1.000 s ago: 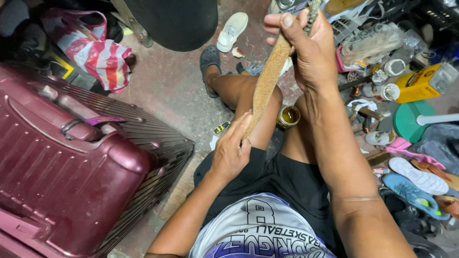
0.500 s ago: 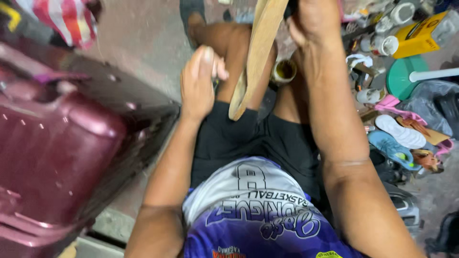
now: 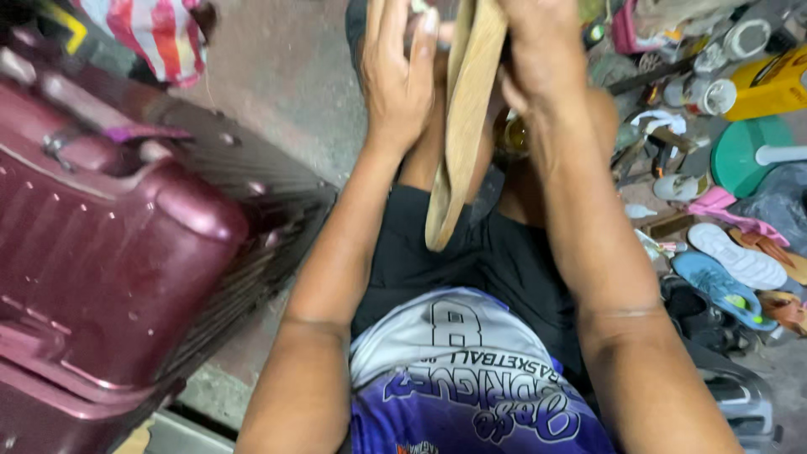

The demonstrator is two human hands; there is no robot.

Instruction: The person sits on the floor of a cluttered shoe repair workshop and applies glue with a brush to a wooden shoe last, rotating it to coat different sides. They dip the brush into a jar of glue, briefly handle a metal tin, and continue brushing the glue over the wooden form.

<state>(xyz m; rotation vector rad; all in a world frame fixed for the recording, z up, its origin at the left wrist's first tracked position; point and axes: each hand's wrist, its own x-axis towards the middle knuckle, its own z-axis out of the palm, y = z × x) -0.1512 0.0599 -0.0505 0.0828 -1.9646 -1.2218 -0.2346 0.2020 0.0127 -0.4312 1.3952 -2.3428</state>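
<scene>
Both arms were raised forward; left hand (image 3: 402, 80) had fingers extended upward, right hand (image 3: 538, 55) was curled closed.

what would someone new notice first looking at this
Top centre, both hands meet on a tan shoe sole: the right hand grips its upper end while the left hand lies flat against its side. A big maroon suitcase fills the left side of the view. On the right, the floor is strewn with sandals, shoes and a yellow container.
</scene>
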